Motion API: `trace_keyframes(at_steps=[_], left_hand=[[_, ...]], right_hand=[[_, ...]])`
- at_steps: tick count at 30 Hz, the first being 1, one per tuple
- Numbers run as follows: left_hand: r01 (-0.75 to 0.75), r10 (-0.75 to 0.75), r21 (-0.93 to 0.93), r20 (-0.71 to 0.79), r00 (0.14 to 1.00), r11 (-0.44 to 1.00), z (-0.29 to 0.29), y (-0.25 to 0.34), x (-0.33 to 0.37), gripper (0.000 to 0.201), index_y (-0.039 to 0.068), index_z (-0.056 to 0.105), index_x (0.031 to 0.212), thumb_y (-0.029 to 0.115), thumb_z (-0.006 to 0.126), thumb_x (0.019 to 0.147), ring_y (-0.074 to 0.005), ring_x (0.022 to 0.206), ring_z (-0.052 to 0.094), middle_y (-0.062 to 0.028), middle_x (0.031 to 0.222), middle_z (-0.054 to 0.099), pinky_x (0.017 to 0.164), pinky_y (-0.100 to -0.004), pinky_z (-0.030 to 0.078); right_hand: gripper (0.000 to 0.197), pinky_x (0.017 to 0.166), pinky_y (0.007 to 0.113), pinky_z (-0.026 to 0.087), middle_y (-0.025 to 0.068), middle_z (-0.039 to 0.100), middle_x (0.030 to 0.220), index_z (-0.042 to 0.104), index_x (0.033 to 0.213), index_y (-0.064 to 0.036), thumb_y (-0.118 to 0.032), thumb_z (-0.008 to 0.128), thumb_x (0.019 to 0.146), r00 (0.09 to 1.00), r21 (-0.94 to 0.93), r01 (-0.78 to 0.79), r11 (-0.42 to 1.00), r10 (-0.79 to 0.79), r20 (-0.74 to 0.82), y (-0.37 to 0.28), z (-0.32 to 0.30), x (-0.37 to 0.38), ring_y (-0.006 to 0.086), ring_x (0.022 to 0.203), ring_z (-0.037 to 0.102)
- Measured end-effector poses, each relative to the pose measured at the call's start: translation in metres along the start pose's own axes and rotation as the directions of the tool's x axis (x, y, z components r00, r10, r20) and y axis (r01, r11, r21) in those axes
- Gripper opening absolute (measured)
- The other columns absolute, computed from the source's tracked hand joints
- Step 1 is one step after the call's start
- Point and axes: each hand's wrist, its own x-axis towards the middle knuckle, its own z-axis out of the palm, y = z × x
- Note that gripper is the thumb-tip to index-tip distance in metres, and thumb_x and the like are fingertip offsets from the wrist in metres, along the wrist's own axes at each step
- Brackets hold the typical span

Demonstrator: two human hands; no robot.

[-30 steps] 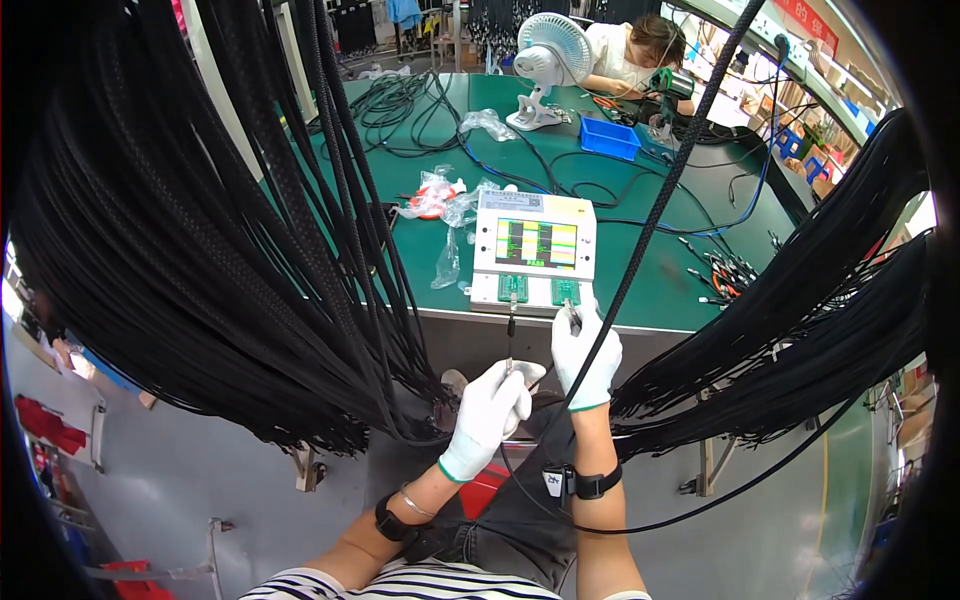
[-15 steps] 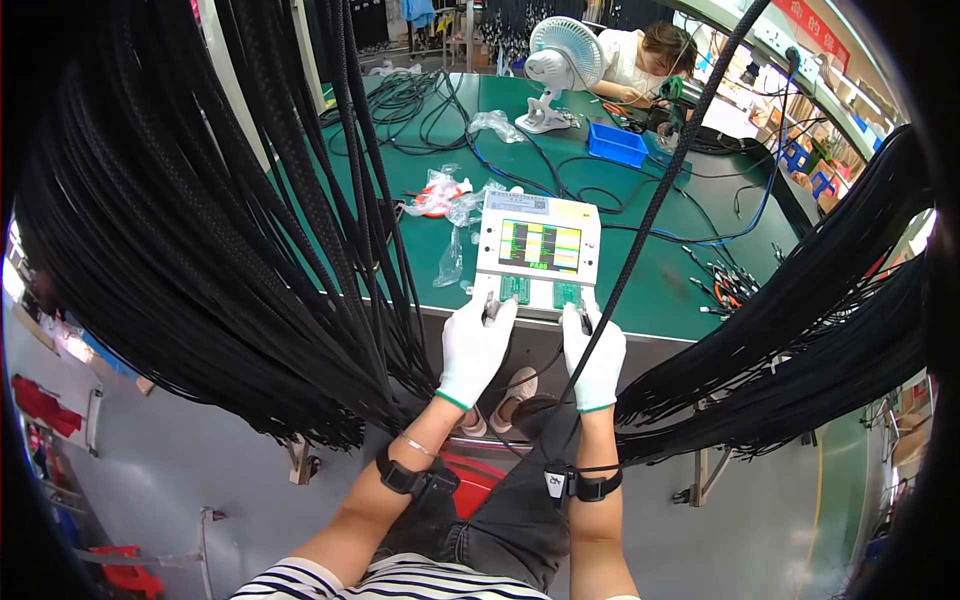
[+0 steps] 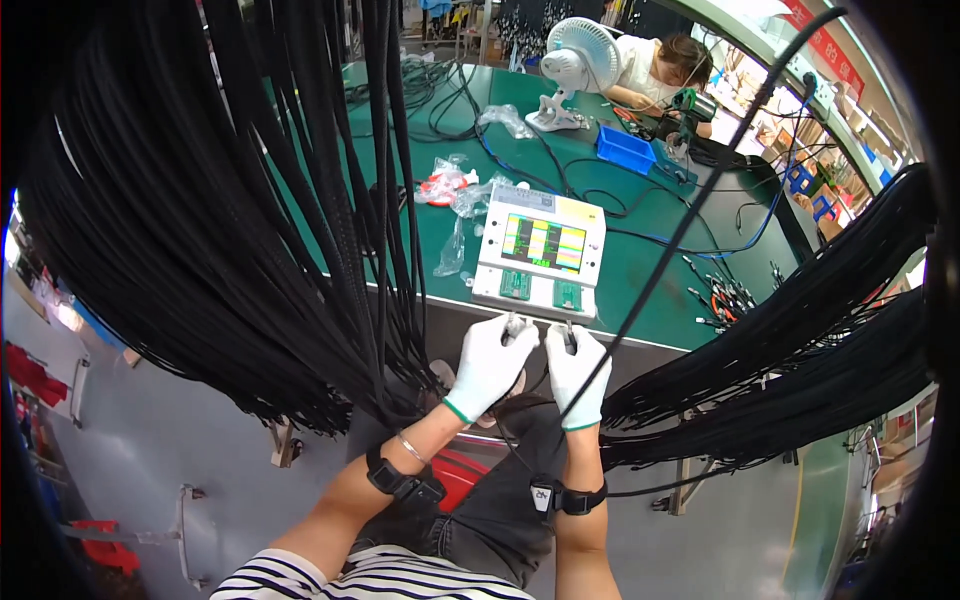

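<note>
A white tester (image 3: 482,262) with a lit colour screen (image 3: 543,243) stands at the table's near edge. Two green circuit boards, a left board (image 3: 516,286) and a right board (image 3: 567,296), sit on its front ledge. Just short of the ledge, my left hand (image 3: 490,362), in a white glove with green cuff, is closed on a small cable connector (image 3: 513,321). Beside it my right hand (image 3: 578,378), gloved alike, pinches another dark cable connector (image 3: 570,338). Fingers partly hide both connectors, and neither touches the boards. A black cable (image 3: 690,220) crosses in front of my right hand.
Thick bundles of black cables hang at the left (image 3: 200,230) and right (image 3: 780,330). Behind the tester are plastic bags (image 3: 452,245), a blue tray (image 3: 625,150), a white fan (image 3: 580,60) and loose cables. A co-worker (image 3: 650,75) sits at the far side.
Both hands have drawn back from the tester's boards toward me, closer together, with the connectors in them. The boards now show uncovered. The whole view has shifted slightly.
</note>
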Motion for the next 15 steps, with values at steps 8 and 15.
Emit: trace_keyframes(at_steps=[8,15], left_hand=[[0.498,-0.305,-0.562,0.405,0.862,0.661,-0.014,-0.003,0.005,0.034,-0.003,0.061,0.109,0.026,0.044,0.103,-0.0028,0.044,0.031,0.0,0.068,0.055,0.04,-0.0198,0.026],[0.639,-0.186,-0.629,0.633,0.752,0.442,-0.017,-0.018,0.019,0.046,-0.005,0.062,0.105,0.03,0.033,0.106,-0.0019,0.04,0.029,-0.0001,0.063,0.053,0.035,-0.0188,0.021]], right_hand=[[0.025,0.048,0.026,0.032,0.0008,0.048,0.059,0.063,0.104,0.0031,-0.02,0.055,0.097,0.994,0.314,-0.019,0.949,0.05,-0.092,0.01,-0.006,-0.005,0.0066,0.052,0.042],[0.023,0.05,0.025,0.034,0.0003,0.052,0.064,0.063,0.105,0.0043,-0.015,0.053,0.098,0.978,0.482,-0.207,0.851,0.161,0.136,0.008,-0.017,-0.001,0.005,0.056,0.043]])
